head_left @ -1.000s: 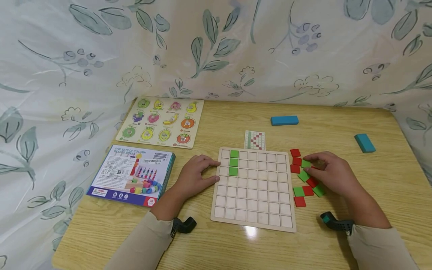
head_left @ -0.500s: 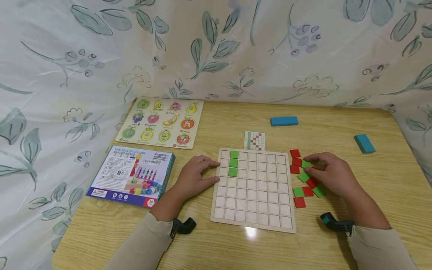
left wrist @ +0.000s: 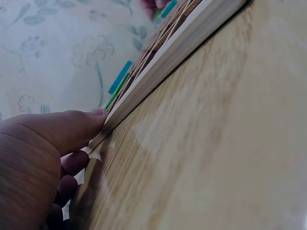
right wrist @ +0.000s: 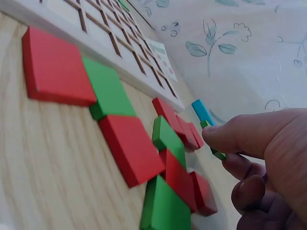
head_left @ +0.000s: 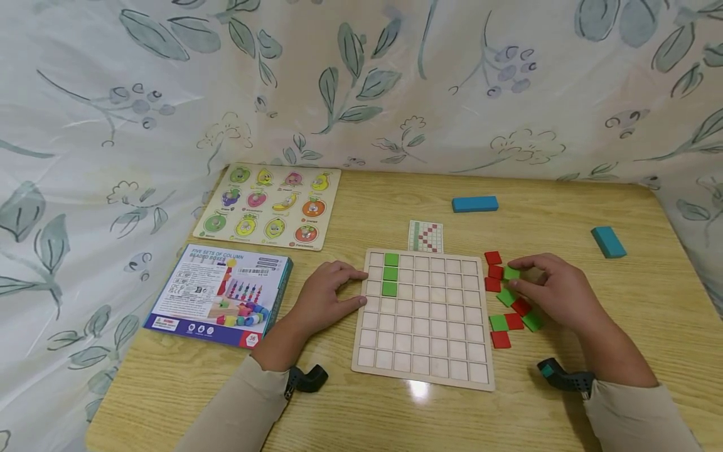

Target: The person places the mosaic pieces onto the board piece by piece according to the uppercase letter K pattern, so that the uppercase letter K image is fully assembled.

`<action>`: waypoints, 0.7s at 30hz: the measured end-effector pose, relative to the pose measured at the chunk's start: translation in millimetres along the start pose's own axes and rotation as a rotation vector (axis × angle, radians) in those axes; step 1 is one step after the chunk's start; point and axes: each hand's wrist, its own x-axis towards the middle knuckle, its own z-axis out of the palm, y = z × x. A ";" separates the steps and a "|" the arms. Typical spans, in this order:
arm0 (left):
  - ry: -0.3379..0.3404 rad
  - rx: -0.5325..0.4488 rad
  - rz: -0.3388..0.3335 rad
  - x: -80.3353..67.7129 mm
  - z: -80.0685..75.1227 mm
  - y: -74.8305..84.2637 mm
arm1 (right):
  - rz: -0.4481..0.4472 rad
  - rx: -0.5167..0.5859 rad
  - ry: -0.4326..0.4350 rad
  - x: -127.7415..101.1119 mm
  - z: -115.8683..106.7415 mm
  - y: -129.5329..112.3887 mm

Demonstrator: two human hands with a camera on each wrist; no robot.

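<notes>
Green tile (head_left: 511,274) pinched in my right hand (head_left: 556,292), right of the grid board (head_left: 422,326).
My left hand (head_left: 329,292) rests loosely against its left edge; I judge this the pickup, next calling for the empty square (head_left: 388,305) below three green tiles (head_left: 390,274).

sleeves (head_left: 240,405) beige; wrist mounts (head_left: 310,380) black, curved; right one teal-marked

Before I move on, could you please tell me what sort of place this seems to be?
Probably a small indoor play or learning area: there is a grid board with red and green tiles, a board of fruit pictures, and a leaf-patterned sheet hanging behind them.
</notes>
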 end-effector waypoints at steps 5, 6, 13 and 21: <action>0.005 -0.002 0.008 -0.6 0.0 -0.2 | -0.020 0.010 -0.002 -1.9 -0.4 -8.4; 0.005 -0.003 0.009 -0.7 0.0 -0.2 | -0.022 0.010 -0.004 -2.3 -0.3 -10.1; 0.008 -0.011 0.007 -0.8 0.1 0.1 | -0.048 -0.009 -0.014 -3.8 2.4 -19.1; 0.004 -0.018 0.004 -0.5 0.1 -0.4 | -0.071 0.019 -0.031 -5.1 9.6 -28.5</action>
